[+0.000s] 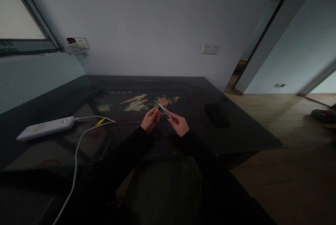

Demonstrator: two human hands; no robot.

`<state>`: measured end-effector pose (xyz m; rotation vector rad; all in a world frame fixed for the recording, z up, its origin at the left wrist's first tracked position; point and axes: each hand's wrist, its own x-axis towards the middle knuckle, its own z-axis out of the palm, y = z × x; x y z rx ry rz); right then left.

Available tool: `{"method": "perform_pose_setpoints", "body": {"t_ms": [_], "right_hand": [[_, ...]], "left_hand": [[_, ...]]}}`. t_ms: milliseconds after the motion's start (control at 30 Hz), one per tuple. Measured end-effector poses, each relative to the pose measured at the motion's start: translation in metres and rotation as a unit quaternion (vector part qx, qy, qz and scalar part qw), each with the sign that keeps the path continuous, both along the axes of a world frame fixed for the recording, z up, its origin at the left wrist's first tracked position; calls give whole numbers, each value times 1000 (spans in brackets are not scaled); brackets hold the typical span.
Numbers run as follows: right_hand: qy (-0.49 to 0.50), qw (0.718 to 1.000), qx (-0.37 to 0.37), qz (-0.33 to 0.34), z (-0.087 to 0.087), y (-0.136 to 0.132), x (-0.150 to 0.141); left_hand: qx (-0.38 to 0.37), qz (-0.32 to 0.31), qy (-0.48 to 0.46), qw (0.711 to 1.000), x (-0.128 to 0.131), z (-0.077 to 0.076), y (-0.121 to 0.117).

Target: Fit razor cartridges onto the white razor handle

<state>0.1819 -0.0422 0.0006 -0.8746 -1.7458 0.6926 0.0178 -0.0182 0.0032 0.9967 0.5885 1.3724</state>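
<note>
My right hand (179, 124) is closed around the lower end of a slim, flat, pale strip (165, 110), shaped like a nail file. The strip slants up and to the left, and its far end is at the fingertips of my left hand (151, 120). The fingers of my left hand are curled together, and whether anything is pinched in them is too small and dark to tell. Both hands are over the dark, glossy table (246, 130), in front of its inlaid picture of birds and flowers (136, 103).
On the left lies a white power bank (47, 128) with a white cable (76, 158) running off the near edge; a yellow tag (100, 122) is on the cable. A black phone-like slab (216, 115) lies to the right. Behind the table is a wall with sockets (210, 49).
</note>
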Motion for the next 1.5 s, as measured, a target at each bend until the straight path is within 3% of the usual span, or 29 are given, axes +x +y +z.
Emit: {"method": "perform_pose_setpoints", "body": {"t_ms": [300,733,1233,1500], "right_hand": [[15,999,-7,-29,-1,2,2],[-9,999,-15,37,4,-6,0],[24,1000,-6,-18,-4,6,2],[8,1000,2,6,-1,2,2]], "left_hand": [[-2,-2,2,1000,0,-2,1],[0,5,2,1000,0,4,-2],[-5,-4,2,1000,0,-2,1],[-2,0,1,1000,0,1,-1]]}}
